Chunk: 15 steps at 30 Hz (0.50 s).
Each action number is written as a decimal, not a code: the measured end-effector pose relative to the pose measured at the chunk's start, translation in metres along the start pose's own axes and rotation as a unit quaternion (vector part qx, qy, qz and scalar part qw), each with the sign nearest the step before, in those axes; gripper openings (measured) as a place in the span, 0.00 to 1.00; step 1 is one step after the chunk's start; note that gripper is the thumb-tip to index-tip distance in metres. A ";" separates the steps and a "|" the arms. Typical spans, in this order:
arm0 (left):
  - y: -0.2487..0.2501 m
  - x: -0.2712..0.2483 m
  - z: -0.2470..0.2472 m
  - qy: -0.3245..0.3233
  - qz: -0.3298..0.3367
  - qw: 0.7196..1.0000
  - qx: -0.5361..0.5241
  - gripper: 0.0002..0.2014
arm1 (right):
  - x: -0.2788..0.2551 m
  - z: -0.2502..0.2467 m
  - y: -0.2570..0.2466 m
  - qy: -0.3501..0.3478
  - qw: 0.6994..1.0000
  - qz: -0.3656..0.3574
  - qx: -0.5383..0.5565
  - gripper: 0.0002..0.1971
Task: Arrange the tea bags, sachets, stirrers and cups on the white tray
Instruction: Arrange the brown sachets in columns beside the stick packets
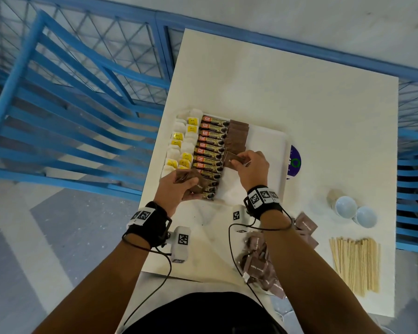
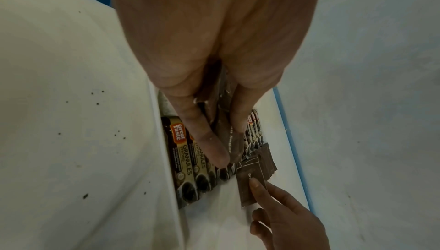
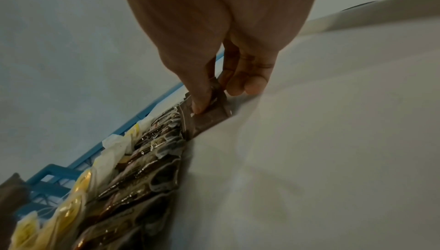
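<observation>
Left hand (image 1: 176, 186) gripping a brown sachet stack (image 1: 191, 180), fingers curled around it. Right hand (image 1: 252, 168) pinching one brown sachet (image 1: 232, 160) over the white tray (image 1: 268, 150).

Table (image 1: 311, 97): white, rectangular
White tray (image 1: 273, 145): left-centre of the table
Cups (image 1: 355, 209): two — right side
Stirrers (image 1: 356, 263): bundle just below the cups
Loose brown sachets (image 1: 261, 263): heap — near edge

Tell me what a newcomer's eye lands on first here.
First, the white tray at the table's middle, filled from its left with tea bags, coffee sachets and brown sachets. The right hand pinches one brown sachet at that column; the left hand holds a bunch more.
</observation>
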<state>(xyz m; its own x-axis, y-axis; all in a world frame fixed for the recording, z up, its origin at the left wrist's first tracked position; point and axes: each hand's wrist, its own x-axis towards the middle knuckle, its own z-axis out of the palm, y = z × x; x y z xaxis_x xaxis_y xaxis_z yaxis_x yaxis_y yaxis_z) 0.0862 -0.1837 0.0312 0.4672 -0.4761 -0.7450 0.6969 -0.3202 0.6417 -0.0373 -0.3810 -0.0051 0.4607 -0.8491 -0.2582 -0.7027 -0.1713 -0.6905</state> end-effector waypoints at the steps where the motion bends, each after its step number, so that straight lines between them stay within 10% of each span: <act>1: 0.000 0.000 0.001 0.000 0.000 1.000 -0.001 0.14 | 0.000 0.001 0.000 0.002 1.000 0.002 0.003 0.11; 15: 0.001 -0.001 0.008 -0.025 -0.016 1.000 -0.012 0.18 | -0.009 -0.001 0.005 0.060 0.998 0.000 0.018 0.13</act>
<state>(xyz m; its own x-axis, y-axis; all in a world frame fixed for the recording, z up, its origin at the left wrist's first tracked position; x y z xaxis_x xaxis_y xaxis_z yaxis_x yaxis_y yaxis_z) 0.0822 -0.1900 0.0345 0.4179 -0.5065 -0.7542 0.7233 -0.3168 0.6135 -0.0460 -0.3748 -0.0054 0.3906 -0.9033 -0.1775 -0.6825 -0.1548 -0.7143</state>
